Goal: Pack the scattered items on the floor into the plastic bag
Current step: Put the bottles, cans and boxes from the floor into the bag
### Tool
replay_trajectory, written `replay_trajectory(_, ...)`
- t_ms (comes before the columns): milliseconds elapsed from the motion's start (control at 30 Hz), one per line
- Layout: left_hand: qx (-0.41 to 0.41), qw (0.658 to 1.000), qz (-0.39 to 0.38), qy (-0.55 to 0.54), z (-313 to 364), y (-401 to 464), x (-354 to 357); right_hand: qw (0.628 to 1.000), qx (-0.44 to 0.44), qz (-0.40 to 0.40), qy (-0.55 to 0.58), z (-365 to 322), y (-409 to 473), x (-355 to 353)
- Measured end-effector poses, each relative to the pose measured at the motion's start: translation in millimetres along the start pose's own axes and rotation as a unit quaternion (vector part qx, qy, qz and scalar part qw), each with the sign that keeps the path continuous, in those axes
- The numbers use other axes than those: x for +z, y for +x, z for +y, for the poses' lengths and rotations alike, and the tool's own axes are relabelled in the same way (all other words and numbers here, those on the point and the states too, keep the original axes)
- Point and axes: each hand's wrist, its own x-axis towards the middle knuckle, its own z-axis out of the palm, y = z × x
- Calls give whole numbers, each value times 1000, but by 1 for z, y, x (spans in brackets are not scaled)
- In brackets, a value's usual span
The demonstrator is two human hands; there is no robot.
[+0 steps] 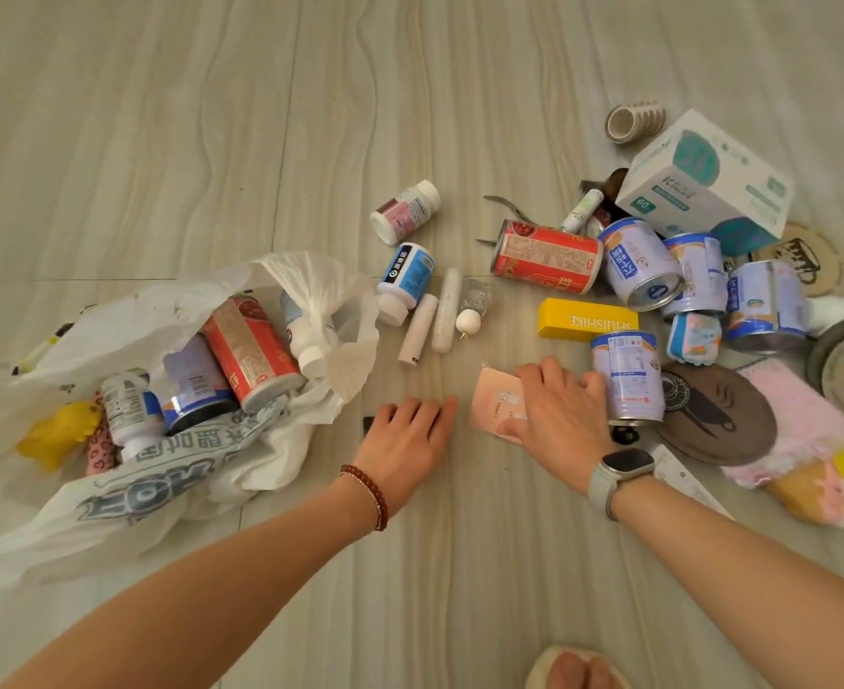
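White plastic bag (126, 479) with grey print, crumpled on the floor at left, mouth open toward the centre. Inside: red can (253, 353) lying on its side, blue-and-white can (196, 385) beside it, white bottle (129, 410) and yellow soft thing (59, 432). Scattered to the right: two white bottles (405, 211), red can (546, 256), yellow box (586, 318), several blue-and-white cans (641, 263), white-and-teal box (703, 179), pink card (497, 407) flat near centre.

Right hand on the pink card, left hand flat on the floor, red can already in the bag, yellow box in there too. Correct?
Not quite. The head view shows the yellow box on the floor beside the cans, not in the plastic bag. The rest holds: right hand on the pink card, left hand flat, red can bagged.
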Motion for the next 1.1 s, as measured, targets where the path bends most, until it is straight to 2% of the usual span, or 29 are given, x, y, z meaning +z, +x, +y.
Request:
replay_trajectory(100,-9,997,26,-69,4,-16,-28,996,-34,-20,74,-6,-11,-9)
replay_trajectory(200,-60,988,42,-136,-4,-43,-66,981,-22,-50,188,-27,-20,-23)
replay_trajectory(300,-169,964,41,-199,-28,-77,-96,958,-37,-101,268,-59,-28,-41)
replay_trajectory(400,-279,936,83,-197,-62,-114,-103,918,-83,-166,351,-100,-37,-58)
replay_trajectory(467,-349,915,106,-173,-86,-135,-105,860,-55,-199,467,-133,-40,-66)
replay_trajectory(567,-457,862,133,-173,-122,-154,-110,718,53,-247,649,-182,-31,-71)
replay_trajectory(600,-480,847,142,-180,-132,-156,-111,687,77,-249,678,-197,-26,-73)
replay_trajectory(667,-500,832,145,-194,-150,-158,-110,643,107,-240,719,-225,-16,-78)
replay_trajectory(767,-497,837,134,-187,-161,-163,-109,601,119,-251,749,-252,-1,-75)
replay_trajectory(800,-489,842,137,-184,-160,-166,-109,614,115,-256,738,-255,0,-72)
replay_trajectory(833,-473,851,138,-179,-156,-171,-109,658,99,-248,704,-256,-1,-66)
replay_trajectory(900,-421,887,115,-152,-141,-182,-105,819,-3,-172,548,-246,-8,-52)
replay_trajectory(933,-387,910,84,-123,-133,-188,-102,884,-80,-127,443,-237,-12,-45)
replay_trajectory(967,-352,931,47,-87,-126,-193,-98,922,-158,-94,340,-227,-16,-38)
replay_trajectory(1033,-307,951,-8,-31,-118,-197,-90,941,-294,-58,160,-210,-18,-26)
replay_trajectory(1100,-295,955,-10,-21,-118,-193,-87,922,-384,-34,27,-202,-12,-17)
